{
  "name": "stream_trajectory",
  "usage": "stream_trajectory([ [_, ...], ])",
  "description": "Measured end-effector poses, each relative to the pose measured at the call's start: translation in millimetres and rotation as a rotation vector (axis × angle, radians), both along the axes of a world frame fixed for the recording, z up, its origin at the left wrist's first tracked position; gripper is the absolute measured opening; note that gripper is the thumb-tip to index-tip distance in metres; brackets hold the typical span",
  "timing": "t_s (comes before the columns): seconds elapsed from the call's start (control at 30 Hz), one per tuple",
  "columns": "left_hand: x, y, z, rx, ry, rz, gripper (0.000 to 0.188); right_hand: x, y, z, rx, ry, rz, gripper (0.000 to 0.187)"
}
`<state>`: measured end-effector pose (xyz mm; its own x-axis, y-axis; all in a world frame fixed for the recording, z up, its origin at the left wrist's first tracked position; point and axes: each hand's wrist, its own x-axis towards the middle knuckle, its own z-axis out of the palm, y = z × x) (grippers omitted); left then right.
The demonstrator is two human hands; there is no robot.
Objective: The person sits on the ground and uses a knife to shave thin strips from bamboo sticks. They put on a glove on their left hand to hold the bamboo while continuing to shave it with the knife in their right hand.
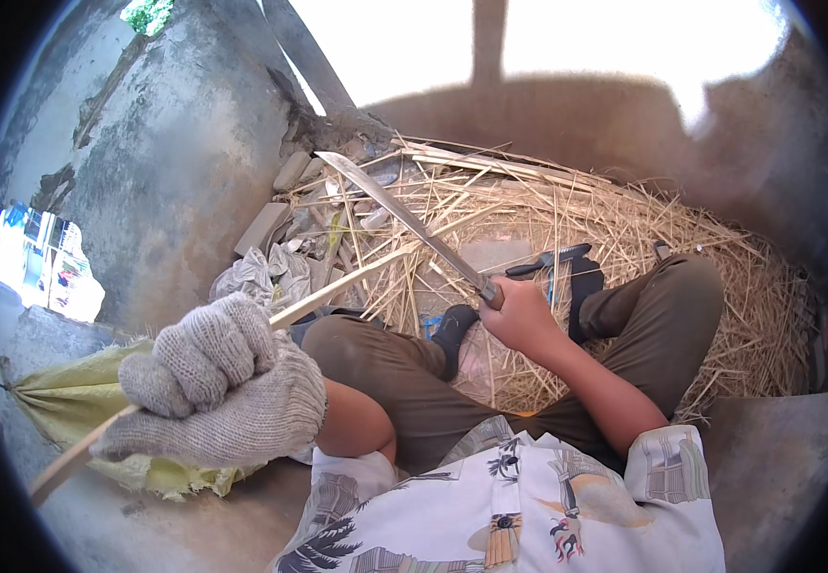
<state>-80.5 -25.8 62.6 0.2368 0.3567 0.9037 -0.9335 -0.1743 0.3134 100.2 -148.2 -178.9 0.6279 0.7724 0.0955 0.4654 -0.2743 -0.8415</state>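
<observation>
My left hand [218,382], in a grey knitted glove, is closed round a long pale strip of split bamboo or wood [337,285]. The strip slants from the lower left up toward the middle, its near end sticking out behind the glove. My bare right hand [521,315] grips the short handle of a long knife with a curved tip [399,210]. Its blade points up and to the left, crossing the strip near the strip's far part. Whether the edge touches the strip I cannot tell.
Loose shavings and thin strips [719,306] cover the floor ahead and to the right. My bent legs [652,315] frame the work. A yellow woven sack [70,382] lies at the left, with crumpled pale cloth [285,272] and bricks [263,229] by the wall [185,143].
</observation>
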Motion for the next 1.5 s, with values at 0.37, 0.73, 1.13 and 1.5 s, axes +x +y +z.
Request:
stream_trajectory([
  [0.37,-9,11,1,-0.132,-0.025,0.12,0.06,-1,-11,21,0.032,0.246,0.155,0.02],
  [0.73,-16,-5,0,-0.081,-0.085,0.194,0.057,-4,-14,30,0.117,0.076,0.045,0.017],
  [1.13,-13,8,-4,0.012,-0.083,0.069,0.055,-9,-11,18,0.201,0.321,0.107,0.017],
  [1.5,-11,-7,-2,0.032,-0.07,0.206,0.056,-23,-17,50,0.183,0.15,0.182,0.019],
])
